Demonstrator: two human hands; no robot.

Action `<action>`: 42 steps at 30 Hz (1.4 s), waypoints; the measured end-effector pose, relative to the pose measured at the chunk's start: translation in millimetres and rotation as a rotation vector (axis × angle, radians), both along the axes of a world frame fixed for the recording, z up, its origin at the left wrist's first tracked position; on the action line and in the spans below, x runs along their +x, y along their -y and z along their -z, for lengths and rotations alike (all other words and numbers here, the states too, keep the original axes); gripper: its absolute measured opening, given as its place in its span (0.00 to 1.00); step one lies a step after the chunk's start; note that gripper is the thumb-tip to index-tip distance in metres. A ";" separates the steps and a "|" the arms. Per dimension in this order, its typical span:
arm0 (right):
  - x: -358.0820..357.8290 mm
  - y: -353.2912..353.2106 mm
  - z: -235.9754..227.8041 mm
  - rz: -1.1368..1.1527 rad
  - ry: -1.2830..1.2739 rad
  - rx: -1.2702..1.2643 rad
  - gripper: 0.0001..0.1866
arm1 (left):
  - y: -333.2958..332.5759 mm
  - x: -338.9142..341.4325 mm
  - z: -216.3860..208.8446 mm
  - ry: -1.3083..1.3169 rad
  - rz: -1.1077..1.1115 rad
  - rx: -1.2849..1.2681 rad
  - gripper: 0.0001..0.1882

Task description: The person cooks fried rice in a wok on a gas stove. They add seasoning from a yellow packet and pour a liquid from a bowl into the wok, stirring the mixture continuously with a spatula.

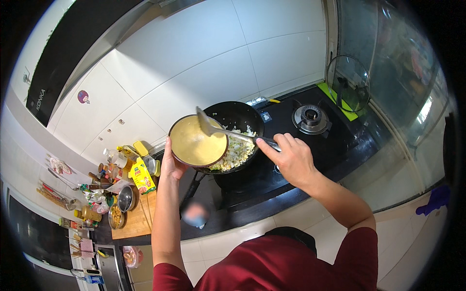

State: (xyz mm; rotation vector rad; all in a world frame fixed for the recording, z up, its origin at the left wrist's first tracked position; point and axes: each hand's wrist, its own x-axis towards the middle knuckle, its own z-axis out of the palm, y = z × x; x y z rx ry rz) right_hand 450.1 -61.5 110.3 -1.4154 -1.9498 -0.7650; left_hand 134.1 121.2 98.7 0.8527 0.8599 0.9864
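My left hand grips the rim of a round bowl, pale yellow inside with a dark rim. It is held above the left part of a black wok, covering some of it. In my right hand is a metal spatula with a dark handle. Its blade reaches over the bowl's far edge; I cannot tell whether it touches. Chopped white and yellow food lies in the wok, which sits on the stove. The wok's handle points toward me at the left.
Right of the wok is a bare gas burner. A glass lid stands upright by a green board. At left, a wooden board bears chopsticks, a metal bowl and a bowl of food; bottles and a yellow packet stand behind.
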 end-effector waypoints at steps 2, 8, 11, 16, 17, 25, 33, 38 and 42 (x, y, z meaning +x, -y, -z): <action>-10.8 0.0 -3.4 -0.030 -0.015 0.021 0.22 | 0.3 2.2 0.3 -0.065 -0.034 0.014 0.39; -7.8 -9.4 22.0 0.067 -0.027 0.040 0.21 | 0.6 10.8 -4.2 0.020 -0.011 -0.001 0.40; -1.5 -1.4 21.1 0.074 -0.053 0.012 0.22 | 0.8 4.6 -2.3 -0.102 -0.082 -0.011 0.41; -21.6 -2.5 17.7 -0.041 -0.058 0.060 0.21 | 2.0 11.6 -0.1 -0.063 -0.023 -0.026 0.41; -25.3 -3.7 22.7 -0.046 -0.063 0.045 0.21 | 1.5 15.6 1.4 -0.046 -0.021 -0.039 0.40; -13.9 -2.4 26.4 0.045 -0.115 -0.022 0.23 | -9.2 -2.1 7.0 -0.107 -0.039 -0.040 0.42; -42.0 -1.0 37.0 -0.024 -0.237 -0.084 0.24 | 2.8 13.6 -3.4 -0.056 0.014 -0.036 0.40; -38.5 -10.0 43.1 0.088 -0.216 -0.001 0.25 | -3.8 10.5 0.4 -0.029 0.038 -0.034 0.40; -36.8 -5.8 47.1 0.143 -0.246 -0.031 0.25 | -3.2 7.0 0.9 -0.048 0.016 -0.028 0.40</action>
